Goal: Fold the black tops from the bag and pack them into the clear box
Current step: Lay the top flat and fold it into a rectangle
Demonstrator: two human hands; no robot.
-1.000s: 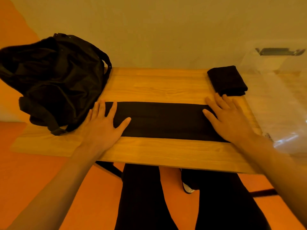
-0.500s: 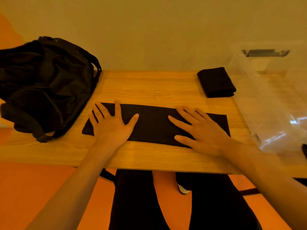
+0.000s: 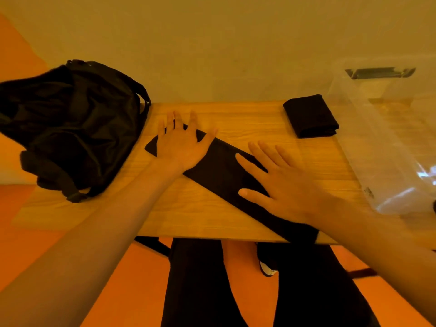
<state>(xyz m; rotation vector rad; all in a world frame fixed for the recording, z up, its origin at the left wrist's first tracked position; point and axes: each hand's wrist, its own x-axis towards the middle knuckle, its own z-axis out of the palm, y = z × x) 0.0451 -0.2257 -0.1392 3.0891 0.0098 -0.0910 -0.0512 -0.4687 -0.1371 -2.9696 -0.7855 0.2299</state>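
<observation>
Orange floor [image 3: 118, 291] and the person's dark-clad legs [image 3: 200, 279] fill the near view, below the near edge of a wooden table [image 3: 188, 213]. A black top [image 3: 219, 171], already folded into a long narrow strip, lies slantwise on the wood: its near right end reaches the table's near edge and seems to lap over it, and its far left end points toward the bag. The right hand [image 3: 283, 185] lies flat on the strip's middle, fingers straight and spread, gripping nothing, though it is a little blurred. Farther left, the left hand [image 3: 182, 142] presses flat on the far end, fingers apart, their tips reaching past the cloth onto bare wood. The cloth looks thin, light and limp; it will likely sag wherever it is unsupported and slide easily on the smooth wood, so the best hold is probably a pinch at both corners of one end, with the other hand pinning the fold line. The black bag [image 3: 70, 128] slumps at the far left. A folded top [image 3: 311, 115] sits far right, just beside the clear box [image 3: 389, 142], not in it. Behind stands a plain wall [image 3: 236, 43].
</observation>
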